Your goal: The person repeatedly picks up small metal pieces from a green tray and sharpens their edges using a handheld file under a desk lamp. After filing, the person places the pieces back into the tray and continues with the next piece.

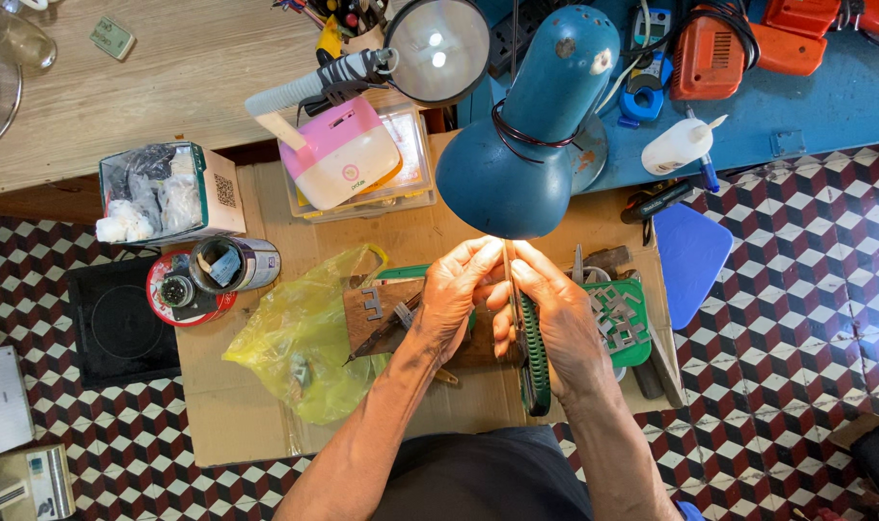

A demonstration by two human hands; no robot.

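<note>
Metal strip (510, 275) pinched upright between left hand (451, 294) and right hand (555, 314) under the lamp (521, 145), centre frame; inspection step, steady fingertip control needed.

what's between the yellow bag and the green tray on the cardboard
In the head view, both hands lie between the yellow bag and the green tray: the left hand and right hand, pinching a thin strip over a brown board.
</note>
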